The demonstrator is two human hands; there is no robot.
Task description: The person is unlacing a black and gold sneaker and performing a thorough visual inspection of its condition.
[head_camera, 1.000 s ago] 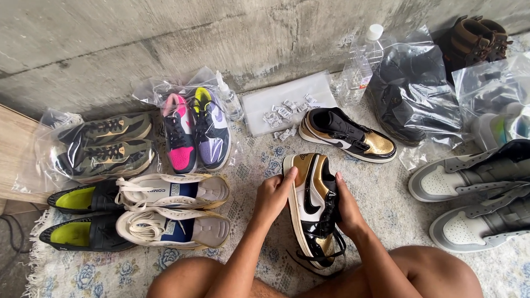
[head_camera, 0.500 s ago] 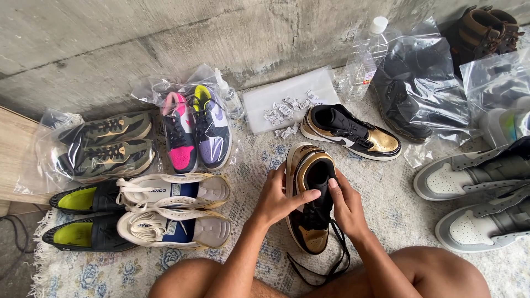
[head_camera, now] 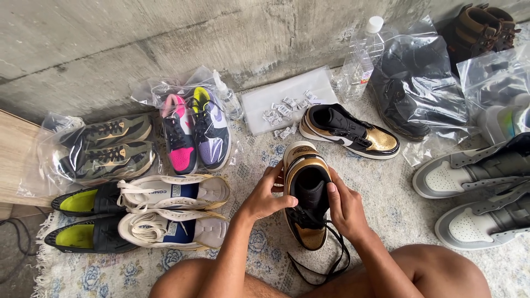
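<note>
While both hands clasp it, gold-black sneaker (head_camera: 307,204), left hand (head_camera: 266,194), right hand (head_camera: 343,208), loose laces.

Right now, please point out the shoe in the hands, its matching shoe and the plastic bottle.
black and gold shoe (head_camera: 312,234), head view, gold toe.
matching shoe (head_camera: 381,140), head view, gold toe.
plastic bottle (head_camera: 361,60), head view, clear body.

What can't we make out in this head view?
- Sole of the black and gold leather sneaker: faces down, behind the left hand and right hand.
- Dark shoes in the clear plastic bag: glare blurs detail.
- Grey and white high-top sneakers: heels cut by the right edge.
</note>
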